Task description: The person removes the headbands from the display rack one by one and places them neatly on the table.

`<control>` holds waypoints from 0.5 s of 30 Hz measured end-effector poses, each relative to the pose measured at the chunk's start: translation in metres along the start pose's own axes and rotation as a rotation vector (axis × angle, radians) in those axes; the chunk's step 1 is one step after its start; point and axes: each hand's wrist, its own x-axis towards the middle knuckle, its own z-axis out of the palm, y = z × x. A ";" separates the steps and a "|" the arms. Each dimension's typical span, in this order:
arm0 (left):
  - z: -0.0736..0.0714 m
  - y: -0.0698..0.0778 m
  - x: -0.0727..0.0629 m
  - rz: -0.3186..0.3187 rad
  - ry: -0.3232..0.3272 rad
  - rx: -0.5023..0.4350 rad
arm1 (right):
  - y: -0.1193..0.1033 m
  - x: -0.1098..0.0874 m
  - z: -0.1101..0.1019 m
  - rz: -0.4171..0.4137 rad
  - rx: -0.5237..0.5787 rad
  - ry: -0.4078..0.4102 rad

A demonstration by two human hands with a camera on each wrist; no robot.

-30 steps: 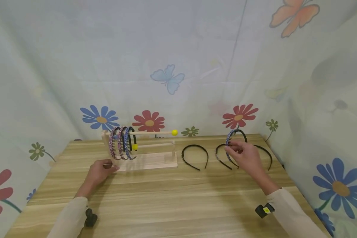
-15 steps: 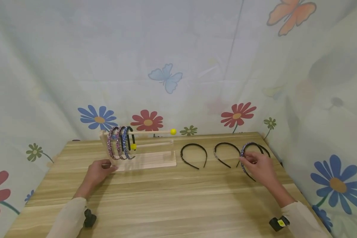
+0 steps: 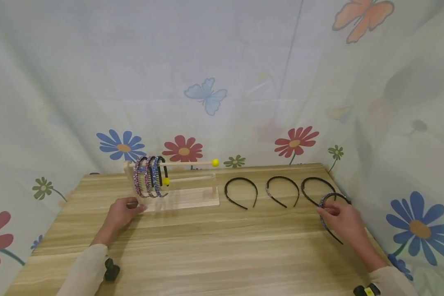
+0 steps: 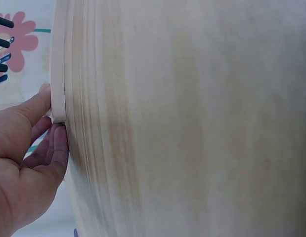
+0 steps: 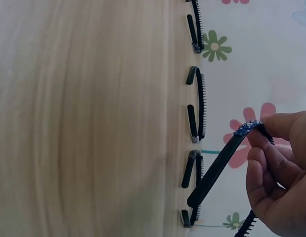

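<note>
At the right of the table my right hand (image 3: 345, 220) pinches a blue beaded headband (image 5: 247, 128) between thumb and fingers, its black ends hanging free. In the head view it overlaps the nearest of three black headbands, the right one (image 3: 306, 183). The middle headband (image 3: 282, 178) and the left headband (image 3: 241, 179) lie in a row beside it. My left hand (image 3: 121, 213) grips the left end of a wooden stand (image 3: 196, 200), thumb on top of its base board and fingers at the end. Several beaded headbands (image 3: 156, 181), pink and blue, hang at the left of its rods.
The stand's upper rod (image 3: 188, 164) ends in a yellow ball (image 3: 215, 163), and a second yellow ball (image 3: 166, 181) sits lower. A floral curtain (image 3: 244, 102) rises behind the wood-grain table (image 3: 222, 250) and along both sides.
My right hand has carried the blue beaded headband rightward and nearer to me, past the row, uncovering the right black headband. My left hand stays at the stand.
</note>
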 end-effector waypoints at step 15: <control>-0.001 0.003 -0.002 0.001 -0.002 -0.002 | 0.015 -0.008 -0.013 0.065 -0.040 -0.078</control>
